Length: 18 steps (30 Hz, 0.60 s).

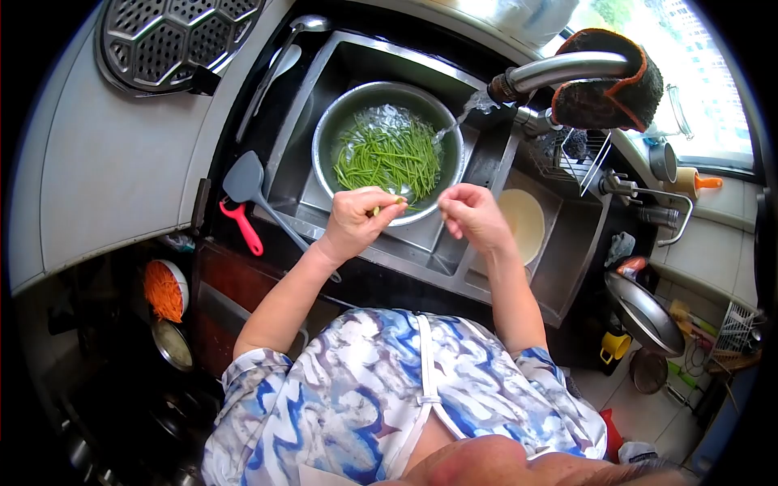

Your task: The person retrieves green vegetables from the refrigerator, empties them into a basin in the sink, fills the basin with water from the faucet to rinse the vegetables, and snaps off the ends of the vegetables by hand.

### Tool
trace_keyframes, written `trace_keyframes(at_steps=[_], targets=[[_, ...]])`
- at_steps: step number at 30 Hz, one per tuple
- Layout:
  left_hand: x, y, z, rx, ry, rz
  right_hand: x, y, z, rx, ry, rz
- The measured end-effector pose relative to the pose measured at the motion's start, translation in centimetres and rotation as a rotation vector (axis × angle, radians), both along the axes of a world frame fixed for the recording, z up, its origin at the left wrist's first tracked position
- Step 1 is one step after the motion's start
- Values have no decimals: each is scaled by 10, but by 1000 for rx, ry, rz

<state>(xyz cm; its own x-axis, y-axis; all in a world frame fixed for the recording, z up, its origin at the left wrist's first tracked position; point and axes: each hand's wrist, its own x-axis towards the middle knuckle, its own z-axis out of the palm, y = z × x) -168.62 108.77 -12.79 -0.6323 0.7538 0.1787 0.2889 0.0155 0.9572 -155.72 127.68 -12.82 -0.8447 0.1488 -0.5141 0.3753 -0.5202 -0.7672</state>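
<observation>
Sink [417,243] below, left fingers [386,198] tight around greens [375,211]

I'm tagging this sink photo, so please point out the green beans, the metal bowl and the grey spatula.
Green beans [389,159]: head view, middle of the heap.
Metal bowl [317,154]: head view, left side of its rim.
Grey spatula [244,177]: head view, middle of its flat head.

Grey spatula [244,178] beside a pink peeler [245,231], white bowl [182,285] of orange shreds [162,293], yellow mug [613,347] near a pan [648,317].
</observation>
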Motion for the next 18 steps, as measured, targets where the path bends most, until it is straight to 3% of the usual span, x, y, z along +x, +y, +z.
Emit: trace_keyframes(at_steps=[3,7,13,18], targets=[[-3,-1,5,-74,-45,-43,4,2,12,-49,45,-94],[5,8,13,-177,-20,-151,-7,-12,24,82,158,108],[7,7,24,-202,342,-194,-9,-15,32,135,134,118],[14,0,29,-320,396,-252,-4,-17,33,210,97,203]])
